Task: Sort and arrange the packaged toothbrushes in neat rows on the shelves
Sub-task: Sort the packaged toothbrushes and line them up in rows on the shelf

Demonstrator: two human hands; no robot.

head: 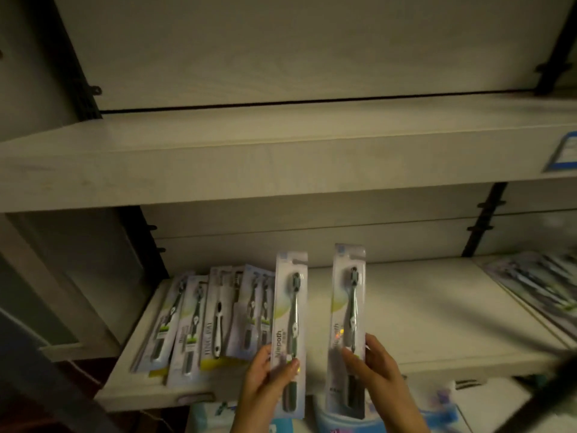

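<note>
We hold two packaged toothbrushes upright in front of the lower shelf [431, 323], one in each hand, brush heads pointing up. Our left hand [259, 382] grips the lower part of the left toothbrush pack [290, 326], with the thumb pressed on its front and the fingers wrapped round its left edge. Our right hand [377, 370] pinches the right toothbrush pack [348, 317] in the same way, mirrored: the thumb lies on the clear front and the fingers curl behind the right edge. The two packs stand side by side with a gap between them and do not touch, and the hands are likewise apart. The top of each pack rises over the shelf board while the bottom hangs past its front edge. At the left end of that shelf lies a row of toothbrush packs [193, 323], overlapping and slightly fanned; one among them holds a white-handled brush [218, 323]. The left pack sits just beside the right end of this row, and we cannot tell whether it touches it. More packs [537, 282] lie at the far right, too blurred to read. Above runs the upper shelf [249, 157], with a blue price label [562, 151] on its front edge. Blue and white packages [343, 421] show below the hands.
</note>
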